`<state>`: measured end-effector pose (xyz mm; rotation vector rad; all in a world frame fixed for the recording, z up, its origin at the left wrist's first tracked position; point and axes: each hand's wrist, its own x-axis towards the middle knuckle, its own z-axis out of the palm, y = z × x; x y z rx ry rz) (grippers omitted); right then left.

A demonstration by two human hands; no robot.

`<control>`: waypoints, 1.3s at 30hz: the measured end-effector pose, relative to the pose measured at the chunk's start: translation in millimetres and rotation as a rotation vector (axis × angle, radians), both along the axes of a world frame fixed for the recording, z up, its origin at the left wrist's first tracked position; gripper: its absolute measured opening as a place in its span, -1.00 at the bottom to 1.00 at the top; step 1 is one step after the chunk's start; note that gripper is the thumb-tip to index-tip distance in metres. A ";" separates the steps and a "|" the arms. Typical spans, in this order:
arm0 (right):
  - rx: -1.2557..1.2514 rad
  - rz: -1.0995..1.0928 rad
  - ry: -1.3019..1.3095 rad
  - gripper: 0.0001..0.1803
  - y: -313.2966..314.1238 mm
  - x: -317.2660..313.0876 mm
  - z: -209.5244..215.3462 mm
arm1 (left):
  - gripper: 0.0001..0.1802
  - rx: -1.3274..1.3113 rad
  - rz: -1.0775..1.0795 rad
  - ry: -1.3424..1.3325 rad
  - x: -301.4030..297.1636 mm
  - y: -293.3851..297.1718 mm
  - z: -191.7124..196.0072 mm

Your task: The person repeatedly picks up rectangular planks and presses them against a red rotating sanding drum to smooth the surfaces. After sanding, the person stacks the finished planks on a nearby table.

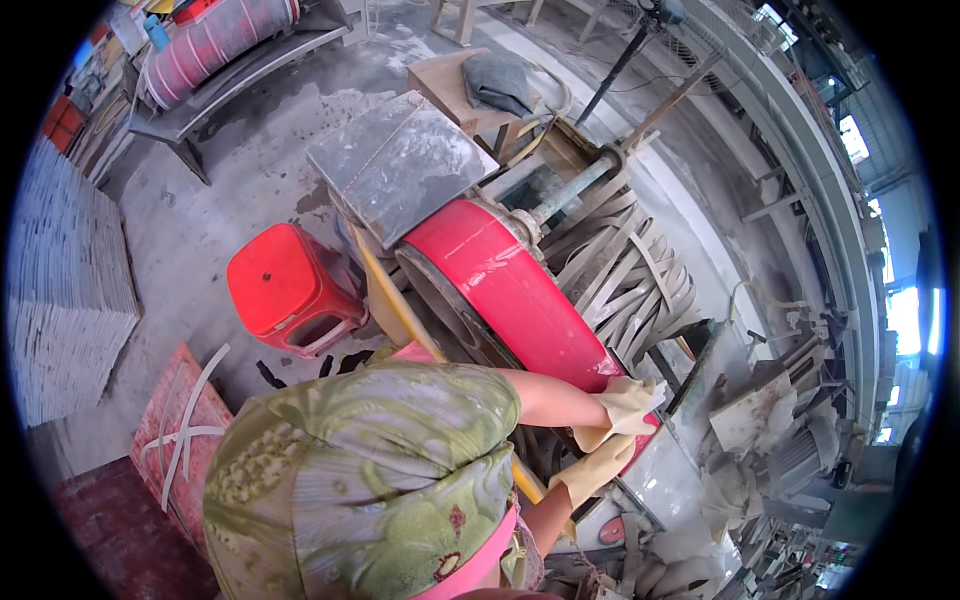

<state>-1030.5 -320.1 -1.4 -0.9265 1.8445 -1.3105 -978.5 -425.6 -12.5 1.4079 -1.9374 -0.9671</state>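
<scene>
I wear cream rubber gloves, a green patterned shirt and a pink apron. My left hand [628, 398] is clamped on the lower end of the curved red blade guard [505, 285] of a stone-cutting machine. My right hand [592, 470] lies just below it, stretched toward a pale stone slab [665, 485] on the machine bed. Its fingertips are hidden under the left glove. A grey metal shaft [572, 190] runs out from the guard's hub.
A red plastic stool [285, 285] stands left of the machine. Grey stone slabs [400, 165] rest at the guard's far end, and many thin pale offcut strips [625, 275] pile up beside it. Stacked tiles [65, 280] fill the left; broken stone pieces [770, 420] lie at right.
</scene>
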 end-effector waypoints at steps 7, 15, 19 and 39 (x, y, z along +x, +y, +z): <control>0.415 0.036 1.424 -0.25 -11.6 -147.1 -71.2 | 0.02 -0.162 0.025 -0.082 -11.2 -1.4 -39.2; 0.171 0.126 0.779 -0.35 -7.0 -153.6 -37.2 | -0.02 0.061 -0.102 -0.074 4.9 -2.5 -17.8; 0.099 -0.116 0.205 -0.26 -6.8 -103.9 3.9 | 0.03 -0.087 -0.067 -0.062 -15.1 -13.8 -55.2; 0.380 0.110 1.408 -0.35 -9.1 -248.6 -92.4 | -0.01 -0.048 -0.041 -0.131 17.5 -4.3 -13.5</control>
